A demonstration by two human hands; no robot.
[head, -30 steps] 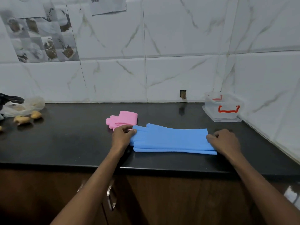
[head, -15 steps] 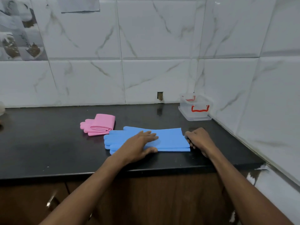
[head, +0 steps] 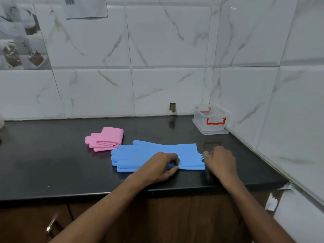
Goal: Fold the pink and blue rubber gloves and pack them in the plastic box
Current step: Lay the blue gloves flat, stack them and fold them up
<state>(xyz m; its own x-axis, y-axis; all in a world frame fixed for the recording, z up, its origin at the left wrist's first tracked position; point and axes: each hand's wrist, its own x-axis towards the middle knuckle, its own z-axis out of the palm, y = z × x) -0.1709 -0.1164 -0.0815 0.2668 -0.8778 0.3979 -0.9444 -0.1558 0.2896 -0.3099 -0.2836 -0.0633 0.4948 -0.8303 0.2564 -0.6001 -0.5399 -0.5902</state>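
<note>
- The blue gloves (head: 149,153) lie flat on the black counter (head: 52,163), one on top of the other. Their fingers point left and their cuffs point right, and they sit close to the front edge.
- The left hand (head: 160,165) is on the near edge of the blue gloves, about halfway along. Its fingers are curled in, and the thumb and fingertips pinch the rubber at that edge.
- The right hand (head: 220,160) is at the cuff end. Its fingers are bent into a loose fist with the tips on the cuff edges, which fan apart a little there. It looks to have hold of them, though the grip itself is hidden under the knuckles.
- The pink gloves (head: 105,139) are already folded into a short bundle with the fingers sticking out to the left. They lie just behind and to the left of the blue pair. The bundle's near corner is right up against the blue fingertips, and I cannot tell whether they touch.
- The plastic box (head: 210,118) stands in the back right corner of the counter, against the white tiled wall (head: 166,50) and well apart from the gloves. It is clear, has red clips (head: 216,121) and its top is open.
- A sheet of paper (head: 85,7) is stuck high on the wall.
- Brown cupboard (head: 175,216) fronts run below the counter.
</note>
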